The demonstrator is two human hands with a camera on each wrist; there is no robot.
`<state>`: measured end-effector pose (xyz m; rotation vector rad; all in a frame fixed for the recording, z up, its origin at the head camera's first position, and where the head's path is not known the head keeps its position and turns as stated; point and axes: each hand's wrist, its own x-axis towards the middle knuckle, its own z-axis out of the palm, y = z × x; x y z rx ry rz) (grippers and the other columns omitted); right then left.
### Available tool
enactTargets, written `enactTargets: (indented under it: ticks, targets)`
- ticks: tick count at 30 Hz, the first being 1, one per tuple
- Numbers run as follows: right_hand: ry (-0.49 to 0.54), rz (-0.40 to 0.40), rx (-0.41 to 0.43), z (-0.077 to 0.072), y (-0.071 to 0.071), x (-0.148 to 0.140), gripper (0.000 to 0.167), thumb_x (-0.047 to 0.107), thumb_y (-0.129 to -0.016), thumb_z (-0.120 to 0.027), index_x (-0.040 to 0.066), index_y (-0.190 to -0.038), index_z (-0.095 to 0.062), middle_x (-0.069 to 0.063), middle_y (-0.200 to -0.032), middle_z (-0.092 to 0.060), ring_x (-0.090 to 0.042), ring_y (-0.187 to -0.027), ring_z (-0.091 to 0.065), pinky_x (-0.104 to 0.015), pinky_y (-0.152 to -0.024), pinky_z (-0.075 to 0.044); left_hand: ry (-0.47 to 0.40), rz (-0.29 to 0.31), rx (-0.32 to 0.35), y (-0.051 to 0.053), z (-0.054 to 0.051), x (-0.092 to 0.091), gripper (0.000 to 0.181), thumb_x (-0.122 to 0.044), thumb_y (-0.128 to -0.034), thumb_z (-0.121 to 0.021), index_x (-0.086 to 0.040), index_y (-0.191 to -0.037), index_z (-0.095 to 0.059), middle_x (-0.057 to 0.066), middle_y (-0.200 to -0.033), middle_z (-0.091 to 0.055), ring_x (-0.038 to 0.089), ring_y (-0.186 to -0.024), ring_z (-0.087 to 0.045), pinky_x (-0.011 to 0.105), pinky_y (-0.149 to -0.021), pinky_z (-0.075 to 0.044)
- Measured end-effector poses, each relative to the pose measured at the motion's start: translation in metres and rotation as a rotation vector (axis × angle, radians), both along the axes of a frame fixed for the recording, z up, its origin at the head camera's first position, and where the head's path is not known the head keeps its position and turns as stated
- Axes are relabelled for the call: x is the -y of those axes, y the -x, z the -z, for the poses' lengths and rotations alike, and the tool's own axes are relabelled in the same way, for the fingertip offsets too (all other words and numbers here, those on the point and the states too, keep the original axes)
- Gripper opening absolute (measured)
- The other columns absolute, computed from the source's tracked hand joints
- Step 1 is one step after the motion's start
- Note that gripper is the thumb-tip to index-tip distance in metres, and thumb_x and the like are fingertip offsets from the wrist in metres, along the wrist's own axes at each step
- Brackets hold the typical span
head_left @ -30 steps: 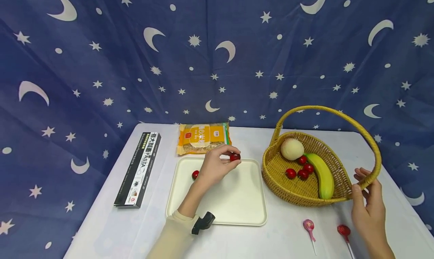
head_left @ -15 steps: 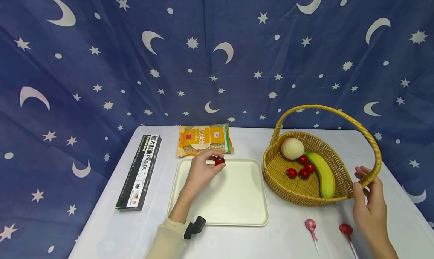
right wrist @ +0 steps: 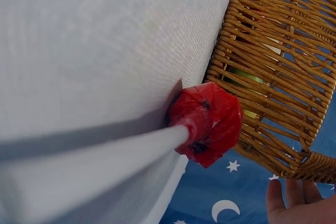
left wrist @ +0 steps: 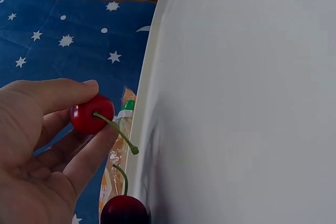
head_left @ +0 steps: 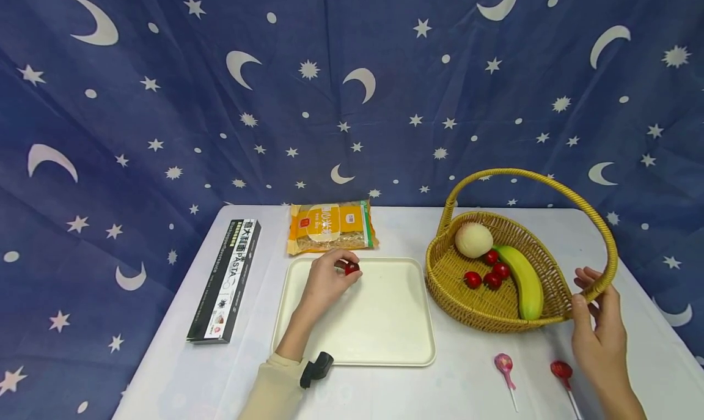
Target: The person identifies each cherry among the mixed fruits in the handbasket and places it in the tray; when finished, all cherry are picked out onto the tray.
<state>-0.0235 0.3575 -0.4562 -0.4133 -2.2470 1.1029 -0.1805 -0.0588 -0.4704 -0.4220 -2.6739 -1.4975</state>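
- Pinching a cherry (head_left: pixel 351 268) in the left hand (head_left: pixel 323 285), between thumb and fingers; held near the far rim of the tray (head_left: pixel 379 322), roughly mid-width.
- Judging the key relation as height over the tray, not reach: cherry at the fingertips, on the right side of the left hand; apart from the rim in left wrist view.
- No real long axis to line up, body near round; stem (left wrist: pixel 114 124) angled out from the fingertips, toward the tray's rim in left wrist view.
- Second cherry (left wrist: pixel 124 211) close to the tray's rim in left wrist view, hidden in head view; cannot tell about contact with the tray.
- Nearer to the tray: left hand, by far. Right hand (head_left: pixel 602 340) well off to the tray's right, gripping the basket (head_left: pixel 497 324) at the near end of its handle.
- Basket just right of the tray, with four small red fruits (head_left: pixel 492 280), a pale round fruit (head_left: pixel 473 240) and a banana (head_left: pixel 522 282) inside.
- Just beyond the tray: orange packet (head_left: pixel 330 227). Left of the tray: pasta box (head_left: pixel 224 285).
- Near-right of the tray: pink lollipop (head_left: pixel 503 363), then red lollipop (head_left: pixel 561 369) farther right, just beside the right hand.
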Motion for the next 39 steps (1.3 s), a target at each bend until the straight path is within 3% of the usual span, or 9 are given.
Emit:
enactTargets:
  ticks: [12, 18, 25, 39]
  targets:
    - [-0.003, -0.005, -0.009, -0.0012, -0.0009, 0.0004, 0.052, 0.013, -0.113, -0.045, 0.029, -0.162, -0.039, 0.008, -0.161, -0.052, 0.011, -0.138, -0.045, -0.004, -0.113, -0.032, 0.056, 0.004, 0.012, -0.0007, 0.0015, 0.0001, 0.019, -0.007, -0.0854, -0.088, -0.010, -0.100, -0.076, 0.005, -0.100, -0.074, 0.019, -0.088, -0.070, 0.032, -0.080, -0.058]
    - [0.003, 0.003, 0.006, -0.0005, -0.0015, 0.0003, 0.052, 0.014, -0.113, -0.045, 0.030, -0.162, -0.039, 0.004, -0.162, -0.052, 0.012, -0.137, -0.045, -0.004, -0.113, -0.032, 0.166, 0.016, -0.018, -0.0006, 0.0024, -0.0026, 0.019, -0.010, -0.0847, -0.088, -0.012, -0.097, -0.074, 0.004, -0.098, -0.071, 0.014, -0.083, -0.064, 0.029, -0.075, -0.054]
    - [-0.008, -0.005, 0.000, 0.0003, -0.0019, -0.0003, 0.051, 0.014, -0.113, -0.045, 0.029, -0.162, -0.038, 0.005, -0.162, -0.052, 0.012, -0.137, -0.044, -0.002, -0.111, -0.032, 0.252, 0.013, -0.035, 0.0001, 0.0032, -0.0053, 0.020, -0.011, -0.0842, -0.088, -0.010, -0.098, -0.074, 0.006, -0.100, -0.072, 0.022, -0.093, -0.066, 0.038, -0.082, -0.056]
    - [0.007, -0.010, 0.003, -0.0012, -0.0005, 0.0002, 0.051, 0.014, -0.113, -0.044, 0.029, -0.162, -0.038, 0.010, -0.161, -0.052, 0.011, -0.138, -0.045, -0.001, -0.111, -0.032, 0.259, 0.018, 0.020, 0.0019, 0.0034, -0.0068, 0.023, -0.011, -0.0851, -0.088, -0.012, -0.104, -0.075, 0.008, -0.108, -0.073, 0.019, -0.089, -0.068, 0.034, -0.080, -0.057]
